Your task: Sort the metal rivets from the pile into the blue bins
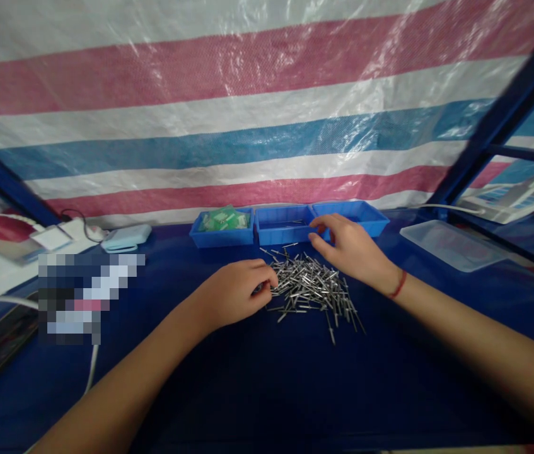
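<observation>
A loose pile of silvery pop rivets [311, 284] lies on the dark blue table in front of me. My left hand [241, 291] is at the pile's left edge, with fingers curled in and thumb and fingertips close together. Whatever may be between them is hidden. Over the front edge of the blue bins is my right hand [349, 247], palm down, thumb and forefinger apart, with no rivet visible in it. The middle blue bin [276, 236] has a few rivets on its floor. Partly behind my right hand stands the right blue bin [373, 221].
Green-and-clear packets [226, 219] fill the left blue bin [222, 238]. A translucent plastic lid [453, 244] lies at the right. On the left are a light blue case [127, 238], white cables and a pixelated patch. A striped plastic sheet [248, 145] hangs behind, between blue metal posts.
</observation>
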Demonstrator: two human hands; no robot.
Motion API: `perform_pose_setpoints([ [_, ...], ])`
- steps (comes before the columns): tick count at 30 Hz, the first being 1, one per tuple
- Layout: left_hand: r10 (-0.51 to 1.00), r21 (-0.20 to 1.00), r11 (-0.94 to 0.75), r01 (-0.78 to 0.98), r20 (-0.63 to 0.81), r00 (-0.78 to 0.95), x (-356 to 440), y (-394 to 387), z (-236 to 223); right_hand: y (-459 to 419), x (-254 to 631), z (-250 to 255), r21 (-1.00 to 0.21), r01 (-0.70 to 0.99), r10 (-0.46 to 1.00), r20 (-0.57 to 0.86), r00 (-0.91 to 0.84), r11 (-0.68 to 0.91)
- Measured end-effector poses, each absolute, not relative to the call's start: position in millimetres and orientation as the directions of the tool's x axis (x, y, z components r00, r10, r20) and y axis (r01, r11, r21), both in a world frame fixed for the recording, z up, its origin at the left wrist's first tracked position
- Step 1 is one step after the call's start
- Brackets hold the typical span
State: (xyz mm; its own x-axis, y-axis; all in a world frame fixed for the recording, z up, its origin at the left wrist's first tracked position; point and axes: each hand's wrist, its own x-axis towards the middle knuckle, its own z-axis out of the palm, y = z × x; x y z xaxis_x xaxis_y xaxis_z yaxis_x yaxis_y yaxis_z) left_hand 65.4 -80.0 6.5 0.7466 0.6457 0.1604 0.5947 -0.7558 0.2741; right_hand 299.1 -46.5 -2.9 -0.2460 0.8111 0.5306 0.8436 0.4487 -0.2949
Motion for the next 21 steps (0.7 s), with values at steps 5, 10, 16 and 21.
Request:
perform_pose_setpoints([
  [5,0.630,0.303,-0.756,0.580,0.101,0.770,68.3,-87.1,9.4,-71.8,304.0,-15.2,-0.421,0.789,0.845,0.487,-0.220,0.448],
  [10,0.636,0.285,-0.740,0.610,0.000,0.772,70.9,-87.2,3.7,-80.0,301.2,-18.5,-0.477,0.728,0.833,0.501,-0.234,0.492],
  [16,0.635,0.233,-0.750,0.619,-0.009,0.773,74.4,-90.6,5.0,-96.2,291.5,-13.4,-0.453,0.668,0.792,0.485,-0.370,0.590],
  [21,0.675,0.164,-0.729,0.665,0.006,0.738,78.2,-92.7,6.8,-109.9,281.9,-9.2,-0.400,0.643,0.749,0.466,-0.471,0.653],
])
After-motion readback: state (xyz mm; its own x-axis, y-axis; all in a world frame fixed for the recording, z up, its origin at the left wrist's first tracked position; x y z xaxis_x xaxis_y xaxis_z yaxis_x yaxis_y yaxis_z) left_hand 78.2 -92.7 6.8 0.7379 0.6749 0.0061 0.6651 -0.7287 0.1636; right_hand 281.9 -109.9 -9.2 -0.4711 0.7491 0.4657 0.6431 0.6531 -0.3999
